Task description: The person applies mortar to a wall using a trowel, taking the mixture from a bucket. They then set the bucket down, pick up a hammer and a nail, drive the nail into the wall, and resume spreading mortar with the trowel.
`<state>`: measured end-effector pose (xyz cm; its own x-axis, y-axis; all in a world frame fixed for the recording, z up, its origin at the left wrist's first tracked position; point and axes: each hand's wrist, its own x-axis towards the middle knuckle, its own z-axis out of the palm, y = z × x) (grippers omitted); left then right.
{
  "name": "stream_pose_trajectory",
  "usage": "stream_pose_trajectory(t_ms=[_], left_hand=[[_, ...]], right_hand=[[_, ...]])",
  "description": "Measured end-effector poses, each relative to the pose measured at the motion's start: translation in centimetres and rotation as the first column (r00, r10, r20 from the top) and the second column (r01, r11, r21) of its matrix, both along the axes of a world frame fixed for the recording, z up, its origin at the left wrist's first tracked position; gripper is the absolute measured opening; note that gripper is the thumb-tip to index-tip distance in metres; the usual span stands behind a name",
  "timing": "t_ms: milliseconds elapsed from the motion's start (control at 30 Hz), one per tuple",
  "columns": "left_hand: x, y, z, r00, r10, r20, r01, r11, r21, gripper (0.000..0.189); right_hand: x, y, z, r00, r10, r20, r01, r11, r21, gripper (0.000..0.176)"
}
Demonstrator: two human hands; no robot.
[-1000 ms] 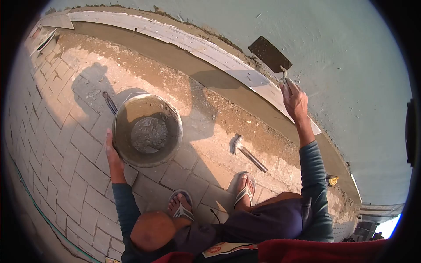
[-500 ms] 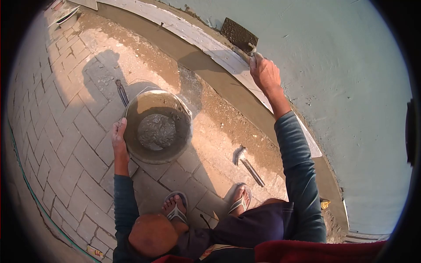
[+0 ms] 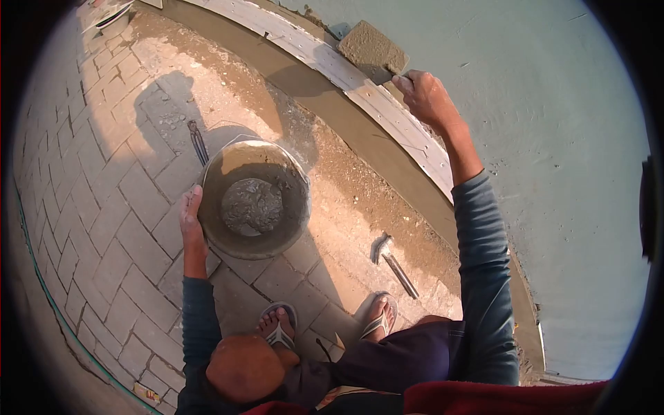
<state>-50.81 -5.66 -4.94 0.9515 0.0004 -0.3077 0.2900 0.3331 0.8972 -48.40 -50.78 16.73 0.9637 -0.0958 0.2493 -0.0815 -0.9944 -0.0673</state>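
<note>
My right hand (image 3: 425, 100) is closed round the handle of a trowel (image 3: 373, 52). Its blade, grey-brown with mortar, is over the board's upper edge, against the wall's lower part. My left hand (image 3: 192, 218) holds the near-left side of a bucket (image 3: 294, 232), thumb at the rim; its other fingers are partly hidden. Wet grey mortar (image 3: 251, 206) lies in the bottom of the bucket. Along the foot of the grey-green plastered wall (image 3: 546, 152) runs a long pale board (image 3: 377, 107) with small holes or nail marks.
A hammer (image 3: 400, 273) lies on the ground right of the bucket, in front of my sandalled feet (image 3: 378, 319). Pincers (image 3: 198, 144) rest beyond the bucket's left side. Paving bricks (image 3: 104, 228) cover the left. Another container (image 3: 113, 24) stands at the far upper left.
The trowel blade has turned, so its face now looks lighter and broader, and it has shifted slightly left. My right hand has moved a little right and up. My left hand stays at the bucket.
</note>
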Motion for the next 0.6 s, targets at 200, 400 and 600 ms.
stream_pose_trajectory(t_ms=[200, 400, 600], left_hand=[[-0.5, -0.5, 1.1, 1.000, 0.013, 0.004, -0.012, 0.998, -0.068, 0.028], [0.1, 0.3, 0.1, 0.999, -0.052, -0.001, 0.052, 0.995, -0.084, 0.030], [3.5, 0.9, -2.2, 0.974, -0.228, -0.005, 0.221, 0.947, -0.233, 0.041]], right_hand=[[1.6, 0.6, 2.1, 0.910, -0.012, -0.415, 0.207, 0.880, 0.428, 0.043], [-2.4, -3.0, 3.3, 0.844, 0.032, -0.536, 0.309, 0.787, 0.534, 0.042], [-8.5, -6.0, 3.1, 0.837, -0.011, -0.547, 0.351, 0.777, 0.522, 0.044]])
